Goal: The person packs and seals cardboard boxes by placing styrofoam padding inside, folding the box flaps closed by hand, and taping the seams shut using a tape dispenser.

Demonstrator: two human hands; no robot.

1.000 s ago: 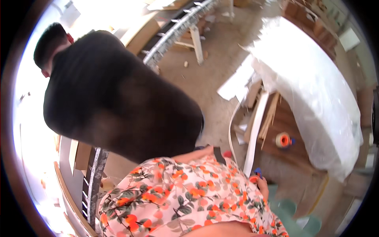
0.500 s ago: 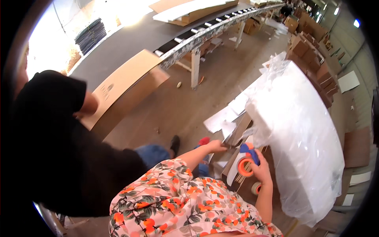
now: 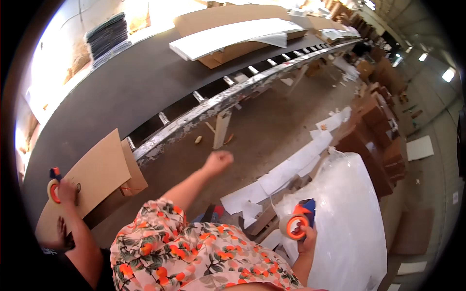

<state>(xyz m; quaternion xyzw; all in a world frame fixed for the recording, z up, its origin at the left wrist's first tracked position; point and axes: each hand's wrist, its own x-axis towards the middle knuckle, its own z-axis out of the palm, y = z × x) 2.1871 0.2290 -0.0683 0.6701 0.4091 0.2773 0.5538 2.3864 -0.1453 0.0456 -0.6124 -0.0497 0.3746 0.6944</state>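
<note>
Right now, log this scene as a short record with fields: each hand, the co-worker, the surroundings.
Left hand: fingers curled, out above the floor; nothing visible in it
Right hand: holds a blue-and-orange tape dispenser in front of a plastic-wrapped bundle
Co-worker's hand: holds a second dispenser at a cardboard box
Ahead: roller conveyor with a metal rail
On floor: white sheets beyond the bundle
</note>
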